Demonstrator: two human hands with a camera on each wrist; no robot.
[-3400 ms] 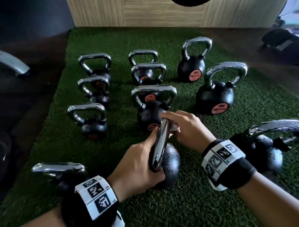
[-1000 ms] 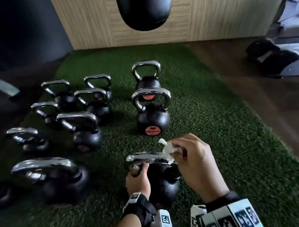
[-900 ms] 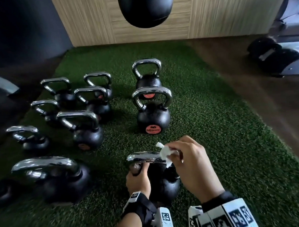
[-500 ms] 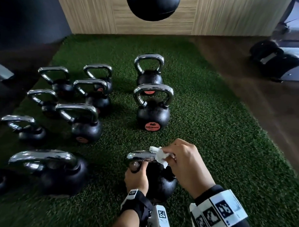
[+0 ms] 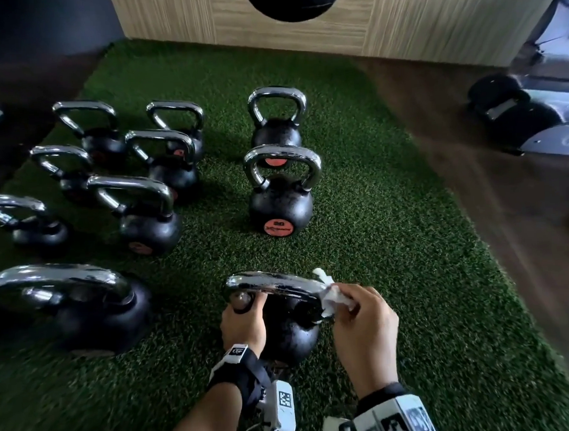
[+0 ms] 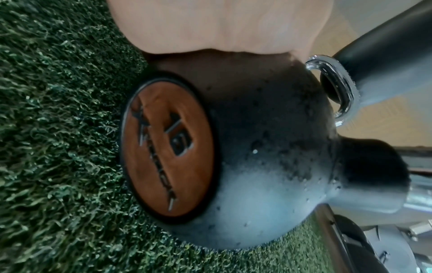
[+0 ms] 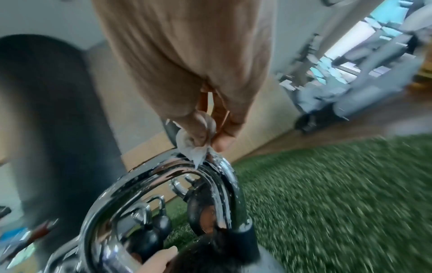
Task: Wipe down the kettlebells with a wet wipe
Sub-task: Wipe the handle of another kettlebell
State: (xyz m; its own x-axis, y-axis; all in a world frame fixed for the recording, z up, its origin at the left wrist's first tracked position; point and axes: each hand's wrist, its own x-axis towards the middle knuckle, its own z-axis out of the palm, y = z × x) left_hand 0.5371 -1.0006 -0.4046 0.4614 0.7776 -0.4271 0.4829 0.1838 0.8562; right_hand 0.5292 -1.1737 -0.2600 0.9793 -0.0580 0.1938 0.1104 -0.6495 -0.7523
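A black kettlebell with a chrome handle stands on the green turf near me. My left hand grips the left end of that handle, the thumb curled round the chrome. My right hand pinches a crumpled white wet wipe against the handle's right bend. In the right wrist view the wet wipe sits on the wet chrome handle under my fingertips. The left wrist view shows the kettlebell's black body and its orange label close up.
Several more chrome-handled kettlebells stand on the turf: a big one at my left, one with an orange label straight ahead, others further left and back. A black punching bag hangs overhead by the wooden wall. Dark floor and machines lie right.
Over the last second the right hand has slid the wipe along the handle toward its right bend. The left hand keeps its grip on the left end.
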